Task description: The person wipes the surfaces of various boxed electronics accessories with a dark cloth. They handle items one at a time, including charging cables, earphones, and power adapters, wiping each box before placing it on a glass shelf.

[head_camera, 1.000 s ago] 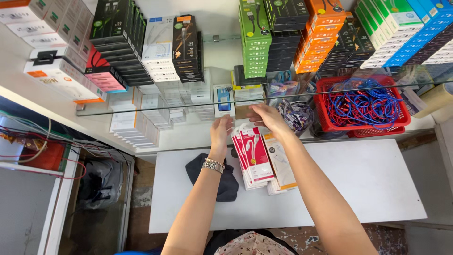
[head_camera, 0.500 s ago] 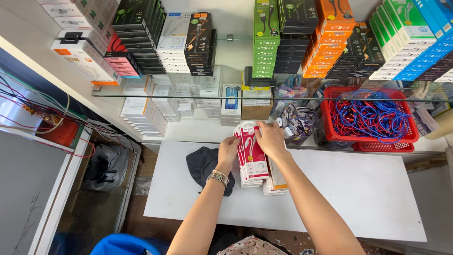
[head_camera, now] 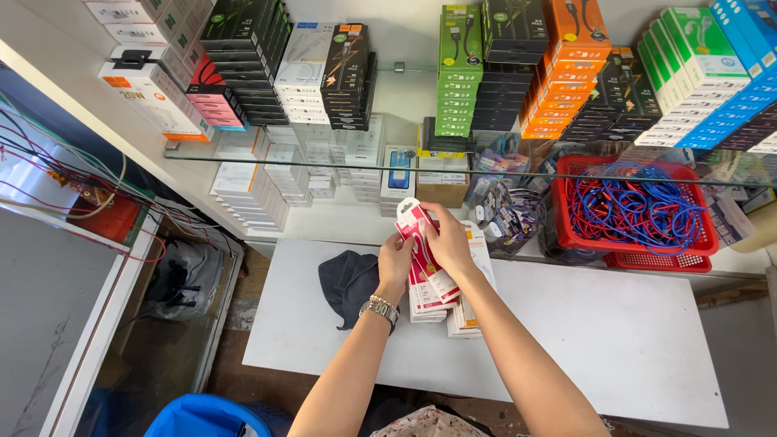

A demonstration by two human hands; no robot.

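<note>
Both my hands hold a flat red and white packet [head_camera: 421,243] tilted up over the white table [head_camera: 615,340]. My left hand [head_camera: 395,260], with a metal watch on its wrist, grips the packet's left side. My right hand [head_camera: 447,237] clasps its right edge from above. Under the hands lie two stacks: more red and white packets [head_camera: 424,303] and white packets with orange marks [head_camera: 471,311]. A dark cap [head_camera: 348,283] lies just left of my left hand.
A red basket [head_camera: 639,212] full of blue and red cables stands at the right. Glass shelves carry stacked boxes: green [head_camera: 458,73], orange [head_camera: 566,73], black [head_camera: 243,57], white and blue. A clear bag of small items [head_camera: 508,214] sits behind the stacks. A blue object [head_camera: 202,414] lies below.
The view has shifted closer. My hands have lifted the top red and white packet off the stack and tilted it upward; a second earlier the right hand reached toward the shelf.
</note>
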